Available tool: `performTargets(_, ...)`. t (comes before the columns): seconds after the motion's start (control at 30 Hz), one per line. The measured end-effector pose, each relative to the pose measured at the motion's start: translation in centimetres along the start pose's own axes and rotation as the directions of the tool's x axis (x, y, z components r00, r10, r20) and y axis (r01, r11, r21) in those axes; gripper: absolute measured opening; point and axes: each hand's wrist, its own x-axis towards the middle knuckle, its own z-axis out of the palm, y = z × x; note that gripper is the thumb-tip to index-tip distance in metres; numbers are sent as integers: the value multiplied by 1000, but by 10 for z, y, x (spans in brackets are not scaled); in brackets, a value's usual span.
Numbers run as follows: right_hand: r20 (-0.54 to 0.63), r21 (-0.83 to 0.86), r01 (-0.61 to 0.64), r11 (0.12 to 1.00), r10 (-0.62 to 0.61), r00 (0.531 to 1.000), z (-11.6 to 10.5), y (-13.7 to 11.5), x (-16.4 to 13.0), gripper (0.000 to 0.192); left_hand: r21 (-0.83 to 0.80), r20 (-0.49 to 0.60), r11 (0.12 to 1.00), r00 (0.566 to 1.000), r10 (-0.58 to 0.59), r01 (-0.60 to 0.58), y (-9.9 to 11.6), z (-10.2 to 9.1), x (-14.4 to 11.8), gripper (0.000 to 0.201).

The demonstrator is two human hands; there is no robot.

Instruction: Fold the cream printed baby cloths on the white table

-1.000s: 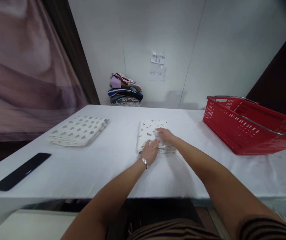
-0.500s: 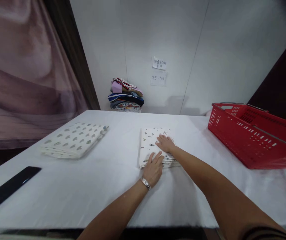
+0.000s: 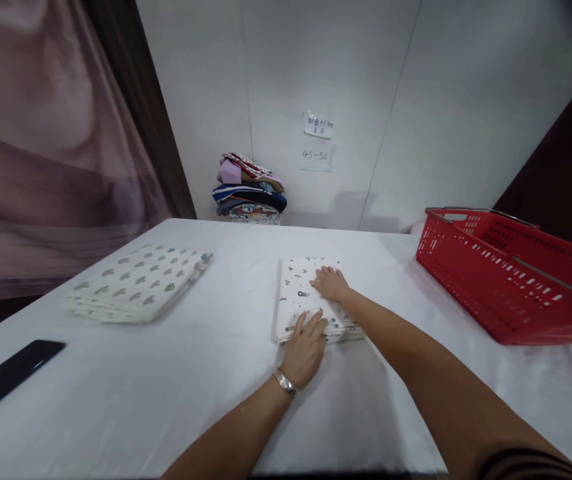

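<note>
Barely shifted: left hand, right hand still flat, fingers spread, on folded cloth.

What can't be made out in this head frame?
- Notes on the wall: writing too small.
- Red basket: right end cut off by the edge, its wall hides the inside.
- Folded cloth: partly covered by left hand and right hand.
- Black strip: cut off by the left edge.
</note>
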Motion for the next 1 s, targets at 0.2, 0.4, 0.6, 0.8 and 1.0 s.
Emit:
performTargets(0.2,24,79,69,994,-72,997,-6,-20,27,65,-3,50,1000,998,-25,25,0,-3,-2,27)
performTargets(0.4,30,109,65,992,-68,997,9,-25,42,68,-48,119,999,993,26,-21,-2,-11,3,27)
performTargets(0.6,62,116,36,993,-43,997,2,-27,41,64,-28,95,1000,995,10,-7,-2,-10,2,26)
performTargets(0.8,40,140,86,986,-92,995,-16,1,1,50,-5,82,1000,997,-15,15,1,-6,3,27)
performTargets(1.0,26,72,215,974,-218,976,-20,31,-58,33,-4,134,999,990,39,-39,11,1,19,32)
